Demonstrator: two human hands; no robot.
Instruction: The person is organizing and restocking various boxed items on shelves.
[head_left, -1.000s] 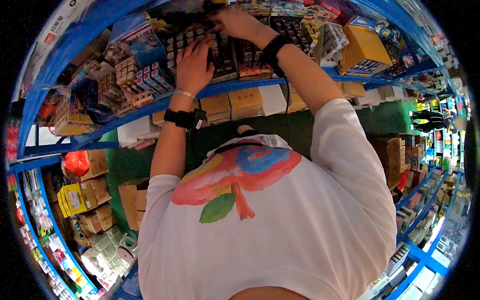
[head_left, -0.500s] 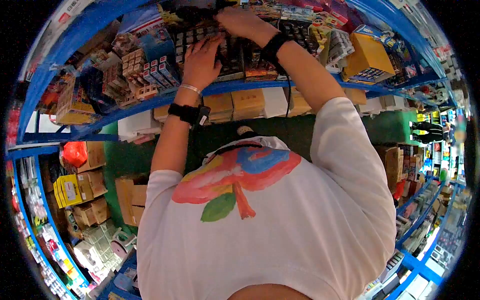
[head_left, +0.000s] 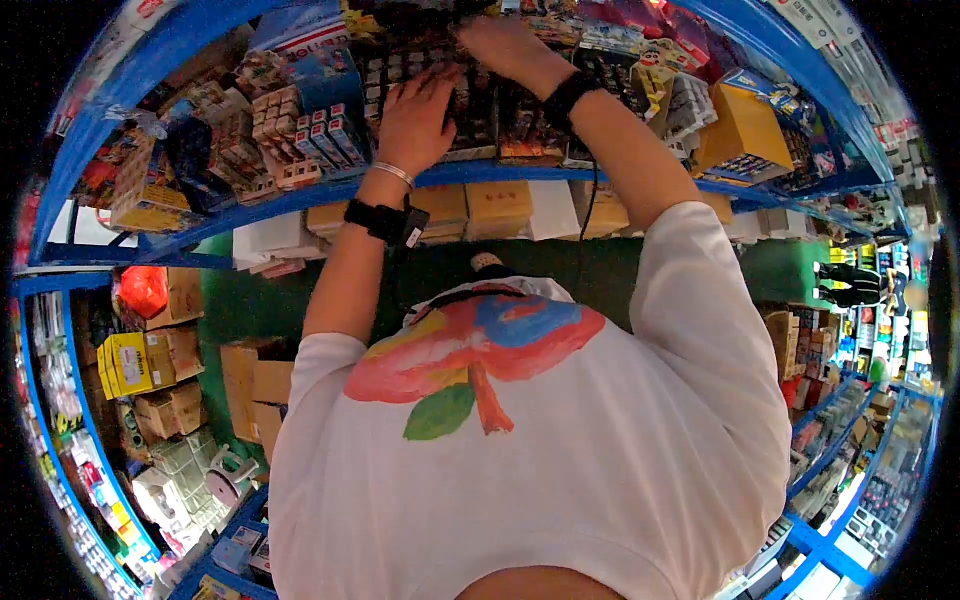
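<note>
At the blue shelf edge [head_left: 450, 174] before you, both arms reach forward over the stock. Your left hand [head_left: 417, 122] lies palm down, fingers stretched and slightly parted, released rather than clenched, over rows of small packs [head_left: 398, 70] in a dark display tray [head_left: 472, 155]. That tray sits close to the shelf's front, directly beneath the hand. Your right hand [head_left: 508, 48] is farther back and to the right, its fingertips running into shadow; cannot tell whether they grasp anything. Black bands on both wrists, silver bracelet [head_left: 395, 172] on the left one. Just left of the tray: small white-and-blue boxes [head_left: 335, 138] in a cluster, a blue carton [head_left: 330, 75] behind them. Right of your right forearm: pale packets [head_left: 690, 108], then a yellow box [head_left: 745, 135], tilted. Below the shelf, brown cartons [head_left: 498, 208] stand in a row beside white ones; a dark cable [head_left: 588, 200] hangs in front. Green floor [head_left: 600, 268] beneath. Off to your left, a red bag [head_left: 143, 288] near a yellow carton [head_left: 125, 365].
</note>
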